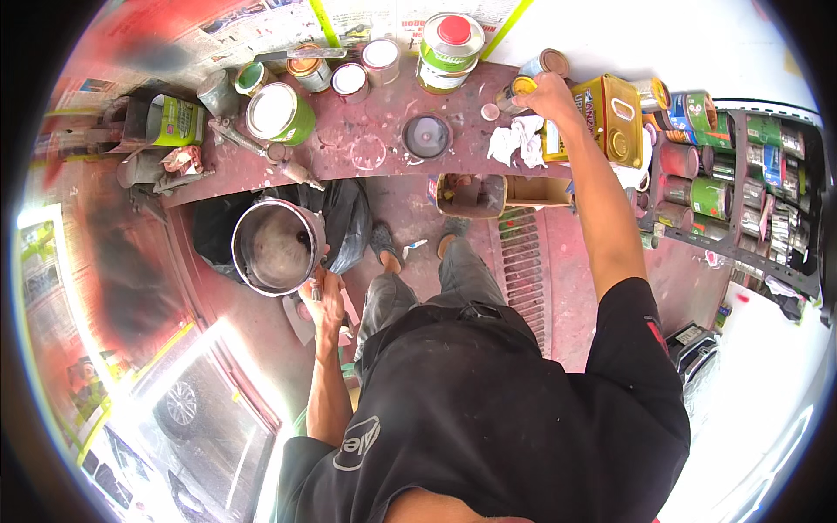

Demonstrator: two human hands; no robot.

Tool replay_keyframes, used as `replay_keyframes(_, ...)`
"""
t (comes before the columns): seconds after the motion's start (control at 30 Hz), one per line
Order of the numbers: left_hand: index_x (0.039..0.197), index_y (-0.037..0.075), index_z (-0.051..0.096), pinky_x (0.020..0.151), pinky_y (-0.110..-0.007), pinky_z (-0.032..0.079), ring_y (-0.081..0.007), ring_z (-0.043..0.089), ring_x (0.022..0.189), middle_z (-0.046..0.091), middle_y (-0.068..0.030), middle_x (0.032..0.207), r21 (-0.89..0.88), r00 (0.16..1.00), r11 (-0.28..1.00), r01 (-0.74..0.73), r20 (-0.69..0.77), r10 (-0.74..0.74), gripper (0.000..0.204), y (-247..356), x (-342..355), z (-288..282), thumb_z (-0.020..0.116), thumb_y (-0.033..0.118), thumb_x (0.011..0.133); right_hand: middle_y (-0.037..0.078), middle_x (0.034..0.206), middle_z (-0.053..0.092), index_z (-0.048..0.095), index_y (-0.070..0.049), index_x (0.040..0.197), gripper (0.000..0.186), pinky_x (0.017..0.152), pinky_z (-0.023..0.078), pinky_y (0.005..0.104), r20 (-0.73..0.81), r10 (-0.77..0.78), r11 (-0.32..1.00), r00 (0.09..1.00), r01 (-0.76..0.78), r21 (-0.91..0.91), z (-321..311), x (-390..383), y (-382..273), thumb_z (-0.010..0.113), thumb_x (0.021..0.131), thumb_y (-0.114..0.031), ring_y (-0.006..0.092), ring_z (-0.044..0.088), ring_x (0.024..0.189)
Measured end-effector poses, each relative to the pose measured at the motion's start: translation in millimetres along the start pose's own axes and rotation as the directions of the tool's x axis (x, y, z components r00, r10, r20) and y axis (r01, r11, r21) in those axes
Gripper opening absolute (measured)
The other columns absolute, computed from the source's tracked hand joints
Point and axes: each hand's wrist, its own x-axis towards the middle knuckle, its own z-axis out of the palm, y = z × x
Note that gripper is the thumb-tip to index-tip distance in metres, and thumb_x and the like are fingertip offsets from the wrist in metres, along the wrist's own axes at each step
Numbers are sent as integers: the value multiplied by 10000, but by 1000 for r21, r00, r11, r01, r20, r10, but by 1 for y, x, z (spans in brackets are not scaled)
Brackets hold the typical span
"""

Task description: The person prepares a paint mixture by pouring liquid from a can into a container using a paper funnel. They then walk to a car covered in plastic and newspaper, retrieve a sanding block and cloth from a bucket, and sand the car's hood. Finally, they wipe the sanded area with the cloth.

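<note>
My left hand (324, 301) is closed round the handle of what appears to be a spray gun. Its round, open metal cup (275, 248) faces up, smeared grey inside, with a dark hole near one side. The cup is in front of the bench's near edge, over a black plastic bag (349, 231). Out at the far right of the bench, my right hand (551, 98) grips a small can (513, 94) with a yellow top; the fingers hide part of it. Close by are a small pale cap (490, 112), crumpled white paper (518, 142) and another open can (547, 63).
The red bench (392, 166) carries a second spray gun (275, 155), a green can (279, 113), a red-capped can (451, 52), a shallow dark round dish (427, 137) and a yellow rectangular tin (610, 118). Several cans fill a rack (737, 174) at right. A cardboard box (471, 196) lies below.
</note>
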Motion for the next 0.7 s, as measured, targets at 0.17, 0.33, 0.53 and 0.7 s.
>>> replay_keyframes(0.17,1227,-11,654,510,-268,420,-87,507,558,697,-113,1236,26,1000,1000,-7,-5,8,422,-2,1,2,506,-14,832,308,924,737,728,141,902,561,782,572,442,-36,5,999,999,-7,-38,0,7,7,943,654,-314,370,750,876)
replay_keyframes(0.33,1291,1,645,513,-268,427,-91,508,559,695,-113,1234,4,999,1000,-28,-17,28,484,-7,2,2,503,-20,829,304,959,742,725,148,950,613,802,577,439,-52,12,999,999,-13,-36,2,10,10,948,636,-329,376,748,909)
replay_keyframes(0.53,1357,-2,623,517,-266,435,-90,511,563,686,-126,1243,3,1000,1000,-3,-23,3,554,-10,2,1,491,-33,819,303,1033,738,716,157,1048,652,882,568,439,13,44,991,999,-42,-129,-2,10,-2,950,666,-316,407,731,974)
replay_keyframes(0.7,1291,-24,652,536,-258,407,-89,483,552,654,-81,857,156,1000,988,-17,8,16,496,-17,1,-4,494,-10,821,272,1351,601,635,95,1342,744,1096,469,448,-40,-185,975,982,179,-132,15,2,10,920,725,-208,415,568,1306)
